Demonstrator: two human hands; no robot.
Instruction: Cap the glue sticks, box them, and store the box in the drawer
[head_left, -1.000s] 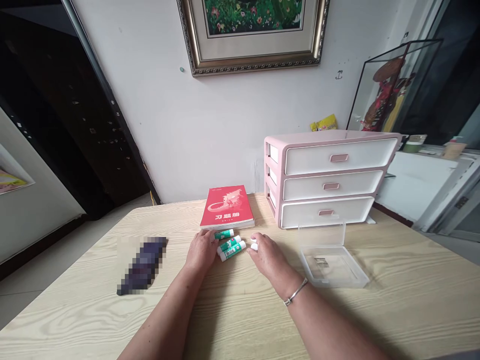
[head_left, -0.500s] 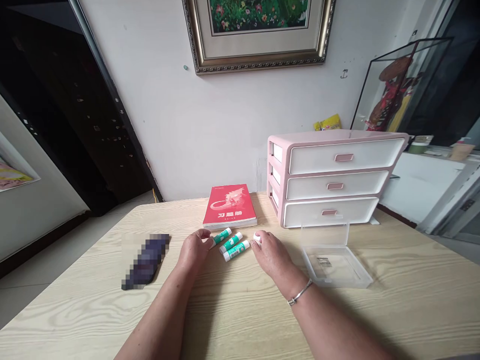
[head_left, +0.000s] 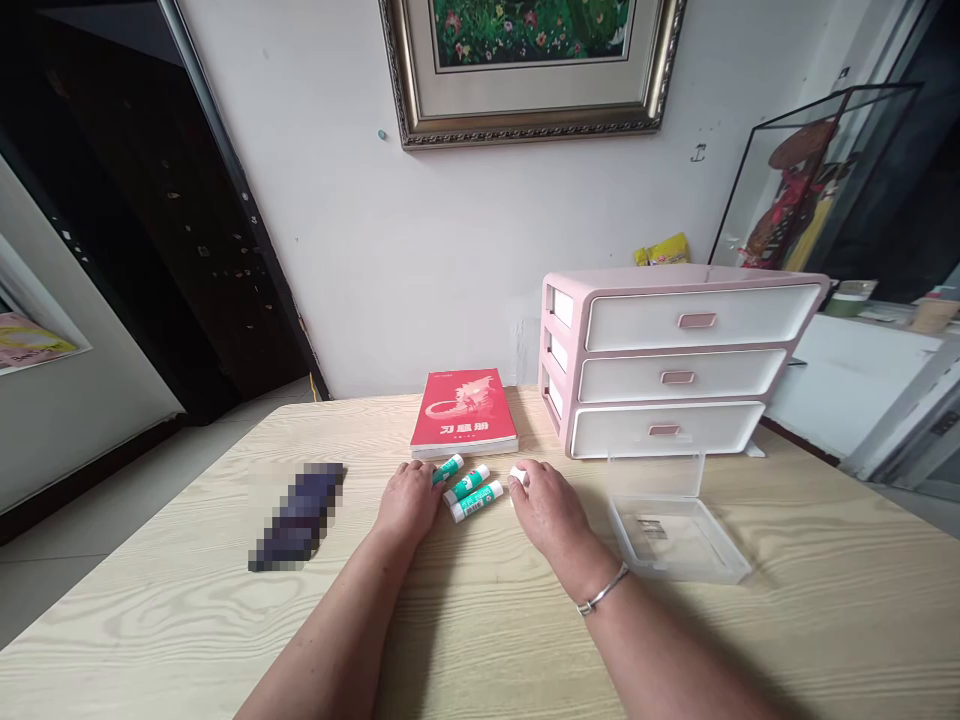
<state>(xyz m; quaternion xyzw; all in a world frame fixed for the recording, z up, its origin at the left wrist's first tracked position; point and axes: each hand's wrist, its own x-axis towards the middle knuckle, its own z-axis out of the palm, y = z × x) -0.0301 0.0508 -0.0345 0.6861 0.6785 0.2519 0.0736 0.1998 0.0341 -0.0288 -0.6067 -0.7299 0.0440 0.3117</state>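
Three green-and-white glue sticks lie side by side at a slant on the table, in front of a red book (head_left: 465,408). My left hand (head_left: 410,497) rests palm down at the left end of the leftmost glue stick (head_left: 448,468), its fingers bent and partly hidden. The middle glue stick (head_left: 466,484) and the right glue stick (head_left: 477,501) lie close together between my hands. My right hand (head_left: 546,503) is closed round a small white object (head_left: 518,477), whose kind is hard to tell. Right of it stands an open clear plastic box (head_left: 679,535).
A pink and white three-drawer unit (head_left: 679,375) stands at the back right of the wooden table (head_left: 172,610). A dark pixelated item (head_left: 296,518) lies on the left. Behind the table is a wall with a framed picture (head_left: 532,130).
My left hand has turned flatter, palm down, and its fingers have drawn in beside the leftmost glue stick. The whole view has shifted slightly. My right hand keeps its hold on the white object.
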